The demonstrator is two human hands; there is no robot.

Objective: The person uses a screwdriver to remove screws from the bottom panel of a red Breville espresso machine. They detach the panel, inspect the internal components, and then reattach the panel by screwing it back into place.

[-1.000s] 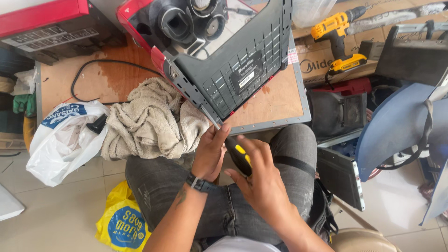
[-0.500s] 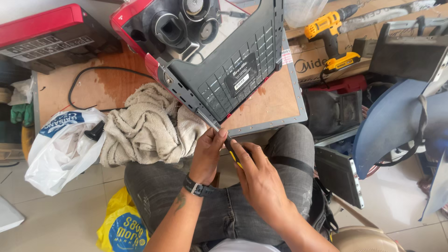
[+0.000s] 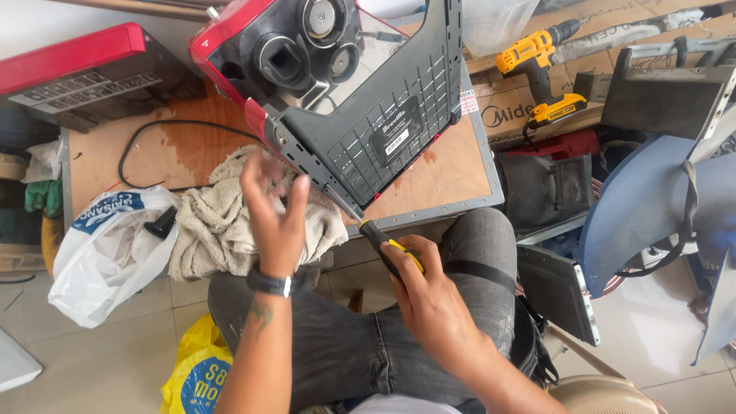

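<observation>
The big tipped-over machine (image 3: 368, 115) fills the middle of the wooden table (image 3: 445, 172) and blocks the way across. Right of it there is a bare strip of table where a hand could slide in. Left of it, a black cord (image 3: 165, 130) loops over open wood, and a crumpled towel (image 3: 222, 218) piles up at the front edge. A white plastic bag (image 3: 100, 253) hangs just beside the towel. The right hand (image 3: 429, 295) and its screwdriver (image 3: 387, 249) take up the gap under the machine's corner. The left hand (image 3: 276, 211) is raised over the towel, maybe not touching it.
</observation>
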